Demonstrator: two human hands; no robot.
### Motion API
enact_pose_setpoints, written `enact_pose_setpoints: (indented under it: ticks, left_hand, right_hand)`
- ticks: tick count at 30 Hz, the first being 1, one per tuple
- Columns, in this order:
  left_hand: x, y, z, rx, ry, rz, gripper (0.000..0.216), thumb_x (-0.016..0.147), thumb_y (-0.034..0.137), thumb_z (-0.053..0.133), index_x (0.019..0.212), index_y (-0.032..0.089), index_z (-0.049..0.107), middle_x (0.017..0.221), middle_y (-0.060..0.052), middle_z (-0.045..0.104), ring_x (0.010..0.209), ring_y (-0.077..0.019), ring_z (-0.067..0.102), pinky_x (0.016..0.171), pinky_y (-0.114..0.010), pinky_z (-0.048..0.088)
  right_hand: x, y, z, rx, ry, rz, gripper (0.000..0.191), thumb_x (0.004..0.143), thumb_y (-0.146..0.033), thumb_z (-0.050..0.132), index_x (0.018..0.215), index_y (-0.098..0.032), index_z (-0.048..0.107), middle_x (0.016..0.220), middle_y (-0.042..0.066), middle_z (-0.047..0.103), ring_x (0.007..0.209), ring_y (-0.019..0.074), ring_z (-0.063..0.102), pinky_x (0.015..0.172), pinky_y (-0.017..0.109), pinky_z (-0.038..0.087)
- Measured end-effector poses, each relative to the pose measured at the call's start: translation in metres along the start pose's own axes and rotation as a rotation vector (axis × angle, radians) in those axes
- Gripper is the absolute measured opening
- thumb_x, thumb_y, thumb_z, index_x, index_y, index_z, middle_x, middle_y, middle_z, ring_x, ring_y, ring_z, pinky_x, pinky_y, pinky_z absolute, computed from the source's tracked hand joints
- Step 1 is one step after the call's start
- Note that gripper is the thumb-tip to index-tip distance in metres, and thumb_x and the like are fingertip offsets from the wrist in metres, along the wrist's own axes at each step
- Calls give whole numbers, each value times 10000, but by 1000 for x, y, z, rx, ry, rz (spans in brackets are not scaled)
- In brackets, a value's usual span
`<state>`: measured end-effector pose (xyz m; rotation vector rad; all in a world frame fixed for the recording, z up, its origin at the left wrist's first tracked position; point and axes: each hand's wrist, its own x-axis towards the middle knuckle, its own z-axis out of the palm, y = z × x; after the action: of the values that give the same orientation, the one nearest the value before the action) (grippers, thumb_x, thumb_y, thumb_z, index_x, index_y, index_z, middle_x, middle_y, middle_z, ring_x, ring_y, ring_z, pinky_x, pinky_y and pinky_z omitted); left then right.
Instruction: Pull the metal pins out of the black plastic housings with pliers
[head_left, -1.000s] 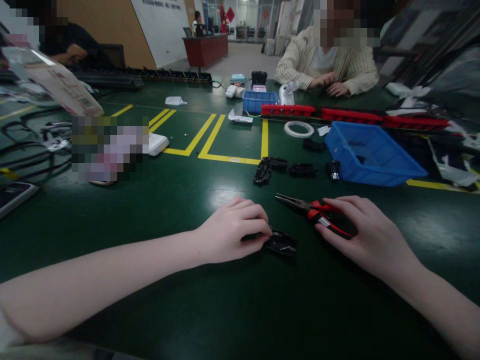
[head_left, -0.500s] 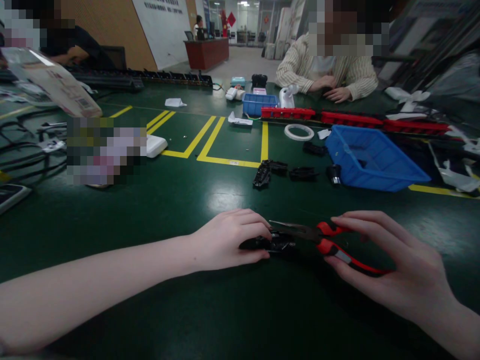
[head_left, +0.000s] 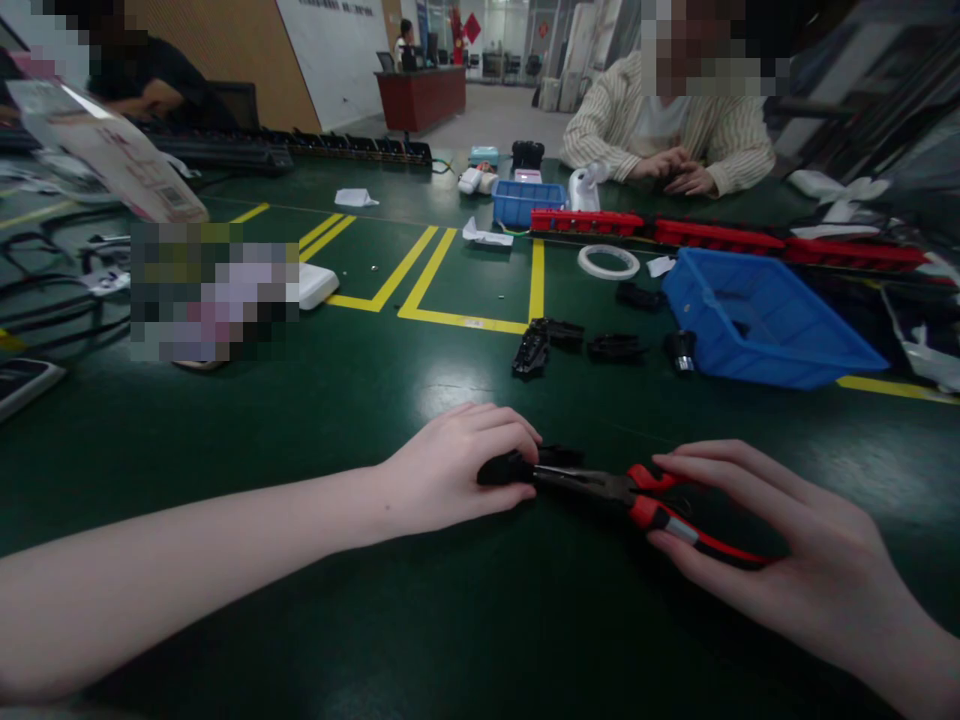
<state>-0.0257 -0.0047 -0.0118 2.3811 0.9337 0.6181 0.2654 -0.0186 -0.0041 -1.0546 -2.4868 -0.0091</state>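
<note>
the green table (head_left: 337, 400) lies bare at 6 o'clock of both hands and at 10 o'clock of the left hand (head_left: 457, 470). loose black parts (head_left: 534, 350) crowd its 1 o'clock. the blue bin (head_left: 757, 320) walls off 12 o'clock of the right hand (head_left: 787, 560). pliers (head_left: 645, 500) and a small black piece (head_left: 506, 466) fill the gap between the hands.

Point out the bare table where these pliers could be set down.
Bare green table lies left of the left hand, below the white box. Another patch lies beyond that hand, short of the loose black parts. Crowded: around the blue bin and the cables at far left.
</note>
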Motion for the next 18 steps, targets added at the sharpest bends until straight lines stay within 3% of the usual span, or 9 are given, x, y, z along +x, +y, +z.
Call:
enact_pose_setpoints:
  ticks: [9, 12, 18]
  left_hand:
    - [1, 0, -1, -25, 0, 9, 182, 832, 235, 636, 997, 174, 588, 1097, -44, 639, 1035, -183, 586, 896, -352, 451]
    - [-1, 0, 0, -34, 2, 18, 221, 859, 204, 595, 1079, 201, 583, 1154, -44, 626, 1084, -182, 573, 926, -358, 450]
    - [-3, -6, 4, 53, 2, 52, 208, 859, 189, 601, 1065, 222, 597, 1179, -33, 630, 1082, -192, 583, 921, -359, 451]
  right_hand:
    - [3, -2, -1, 52, 5, 5, 371, 749, -316, 666, 1100, -238, 572, 1003, 48, 642, 824, 166, 668, 657, 261, 580]
    - [4, -6, -1, 98, 12, 71, 313, 783, -277, 619, 1089, -241, 561, 1003, 46, 639, 846, 152, 663, 697, 259, 574]
    - [1, -5, 6, 115, -28, 102, 344, 774, -302, 618, 1102, -227, 548, 1022, 59, 663, 929, 164, 653, 798, 284, 560]
